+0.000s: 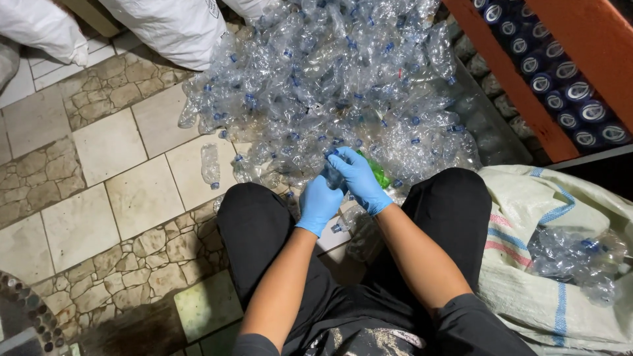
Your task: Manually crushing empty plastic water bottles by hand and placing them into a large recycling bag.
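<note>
- The person sits low with knees spread, in black trousers (455,211), forearms reaching forward between the legs.
- Left hand (319,203), in a blue glove, has its fingers clenched around the lower part of a clear crushed bottle (333,177).
- Right hand (360,179), also blue-gloved, grips the same bottle from above and the right, its fingers (339,155) curled at the top end; the two hands touch.
- The bottle is held up between the knees, just at the near edge of the pile.
- More clear bottles lie on the floor below the hands, between the legs.
- To the right, a woven white sack (527,264) with blue and red stripes lies open beside the right knee, with clear bottles inside it (573,260).
- A green scrap (379,175) shows just past the right hand.
- One bottle (210,165) lies alone on the tiled floor (132,191), left of the pile.
- Beyond the hands spreads a large pile (330,79) of crushed clear bottles with blue caps.
- Far left, white sacks (165,26) rest at the pile's edge.
- Far right, an orange beam (521,86) runs slantwise, with rows of blue can tops (560,86) behind it.
</note>
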